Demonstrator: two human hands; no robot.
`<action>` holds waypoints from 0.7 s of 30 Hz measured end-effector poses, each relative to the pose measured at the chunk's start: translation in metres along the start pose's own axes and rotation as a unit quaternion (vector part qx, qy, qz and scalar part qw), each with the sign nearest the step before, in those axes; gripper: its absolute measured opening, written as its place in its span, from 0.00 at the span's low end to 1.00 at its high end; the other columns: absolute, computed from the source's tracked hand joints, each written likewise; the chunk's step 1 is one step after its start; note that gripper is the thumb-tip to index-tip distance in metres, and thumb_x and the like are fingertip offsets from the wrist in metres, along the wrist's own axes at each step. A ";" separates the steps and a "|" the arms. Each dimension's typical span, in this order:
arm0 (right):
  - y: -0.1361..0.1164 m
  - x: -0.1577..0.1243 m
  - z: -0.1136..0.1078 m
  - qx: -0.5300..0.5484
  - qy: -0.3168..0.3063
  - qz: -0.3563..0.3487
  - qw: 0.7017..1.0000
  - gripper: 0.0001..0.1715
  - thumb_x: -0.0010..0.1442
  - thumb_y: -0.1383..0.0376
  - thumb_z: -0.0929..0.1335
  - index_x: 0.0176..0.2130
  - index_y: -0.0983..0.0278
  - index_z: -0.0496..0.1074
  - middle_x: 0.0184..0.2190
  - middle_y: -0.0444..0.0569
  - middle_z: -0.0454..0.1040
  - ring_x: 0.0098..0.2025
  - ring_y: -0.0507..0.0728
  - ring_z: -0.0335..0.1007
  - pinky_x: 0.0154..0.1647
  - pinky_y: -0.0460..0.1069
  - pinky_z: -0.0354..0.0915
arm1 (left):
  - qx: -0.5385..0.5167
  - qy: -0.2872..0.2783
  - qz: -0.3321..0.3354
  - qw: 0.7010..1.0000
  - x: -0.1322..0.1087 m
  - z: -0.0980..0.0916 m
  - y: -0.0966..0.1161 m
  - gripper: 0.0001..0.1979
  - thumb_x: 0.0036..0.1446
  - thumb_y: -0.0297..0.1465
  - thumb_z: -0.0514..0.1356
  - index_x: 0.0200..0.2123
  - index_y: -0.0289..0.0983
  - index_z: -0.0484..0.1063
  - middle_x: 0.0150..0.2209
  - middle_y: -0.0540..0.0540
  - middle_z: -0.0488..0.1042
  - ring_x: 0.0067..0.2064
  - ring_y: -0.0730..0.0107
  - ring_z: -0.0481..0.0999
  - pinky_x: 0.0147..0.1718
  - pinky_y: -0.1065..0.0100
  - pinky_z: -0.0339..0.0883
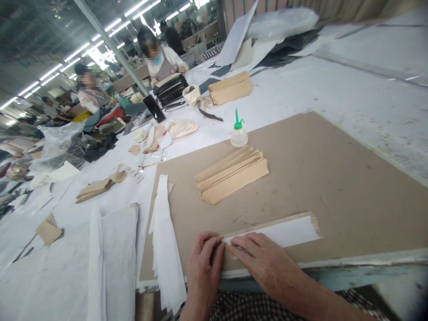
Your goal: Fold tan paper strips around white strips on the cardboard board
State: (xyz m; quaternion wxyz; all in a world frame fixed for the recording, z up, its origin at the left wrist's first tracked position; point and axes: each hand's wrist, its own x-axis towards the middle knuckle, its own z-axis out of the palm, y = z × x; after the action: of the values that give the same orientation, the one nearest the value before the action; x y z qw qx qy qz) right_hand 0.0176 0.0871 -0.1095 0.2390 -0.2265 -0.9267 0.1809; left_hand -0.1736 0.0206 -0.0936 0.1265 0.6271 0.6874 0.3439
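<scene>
A tan strip (319, 226) with a white strip (294, 231) laid over it lies near the board's front edge. My left hand (205, 261) is closed at the strip's left end, its fingertips pinching the edge there. My right hand (264, 258) rests over the left part of the same strip, fingers bent and pressed together. A thin greyish thing shows between its thumb and fingers, too hidden to name. Beyond the hands is a fanned stack of tan strips (234, 178). Left of my left hand, white strips (165, 245) overhang the board's front edge.
The brown board (334, 178) lies on a white-covered table (287, 84). A squeeze bottle (239, 136) with a green spout stands at its far edge. Farther back are a phone (154, 109), a tan stack (230, 88) and black pieces (171, 90). Other people work beyond.
</scene>
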 end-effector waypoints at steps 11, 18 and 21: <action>0.000 -0.002 0.001 -0.001 -0.005 0.004 1.000 0.25 0.62 0.72 0.68 0.59 0.68 0.68 0.54 0.55 0.72 0.50 0.62 0.66 0.54 0.59 0.67 | 0.148 -0.015 0.100 0.984 -0.002 0.002 0.002 0.10 0.66 0.25 0.56 0.48 0.39 0.72 0.44 0.43 0.75 0.43 0.62 0.76 0.43 0.63 0.75; -0.001 -0.001 -0.001 -0.002 -0.009 0.001 1.000 0.25 0.62 0.73 0.68 0.59 0.68 0.68 0.55 0.54 0.71 0.50 0.63 0.65 0.54 0.60 0.67 | 0.130 -0.048 0.057 0.989 0.001 -0.001 0.004 0.09 0.65 0.24 0.57 0.47 0.39 0.70 0.46 0.43 0.73 0.45 0.62 0.75 0.44 0.62 0.74; -0.002 0.000 -0.003 0.003 -0.004 0.001 1.000 0.26 0.62 0.73 0.68 0.59 0.67 0.68 0.55 0.53 0.71 0.50 0.62 0.65 0.53 0.59 0.67 | 0.032 -0.039 0.000 0.999 0.001 -0.006 0.003 0.05 0.64 0.26 0.59 0.43 0.38 0.69 0.45 0.44 0.72 0.40 0.68 0.75 0.40 0.67 0.75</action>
State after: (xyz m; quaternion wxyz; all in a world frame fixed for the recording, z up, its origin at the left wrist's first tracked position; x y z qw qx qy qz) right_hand 0.0183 0.0863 -0.1065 0.2354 -0.2259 -0.9270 0.1848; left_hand -0.1755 0.0198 -0.0869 0.1327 0.6439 0.6924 0.2973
